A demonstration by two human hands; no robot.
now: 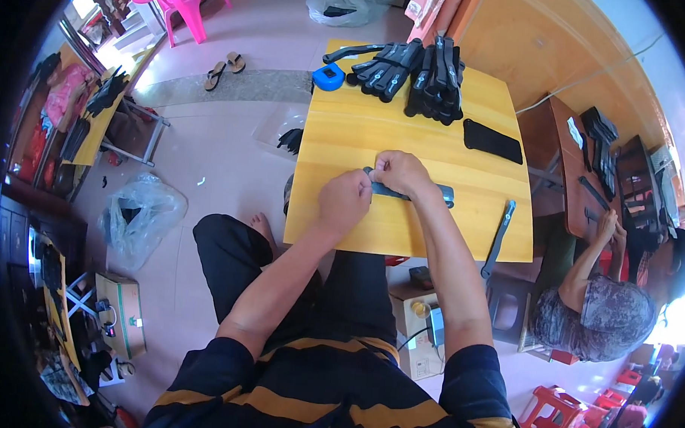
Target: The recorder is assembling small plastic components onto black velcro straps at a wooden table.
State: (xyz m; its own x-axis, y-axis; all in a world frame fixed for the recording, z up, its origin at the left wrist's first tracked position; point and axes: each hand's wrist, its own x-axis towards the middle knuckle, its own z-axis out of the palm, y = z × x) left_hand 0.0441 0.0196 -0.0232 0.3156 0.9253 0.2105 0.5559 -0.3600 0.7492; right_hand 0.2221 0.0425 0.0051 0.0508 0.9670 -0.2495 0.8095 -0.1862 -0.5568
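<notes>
Pinching a dark strap (441,195) near its left end at the yellow table's (405,137) six o'clock, our right hand (401,174) meets our curled left hand (344,204), whose grip we cannot tell. Bundled straps (436,85) near twelve look done; a loose strap (498,240) toward half-past four may remain.

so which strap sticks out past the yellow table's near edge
The lone front-right strap; another is at the right hand, the rest in the far pile.
</notes>
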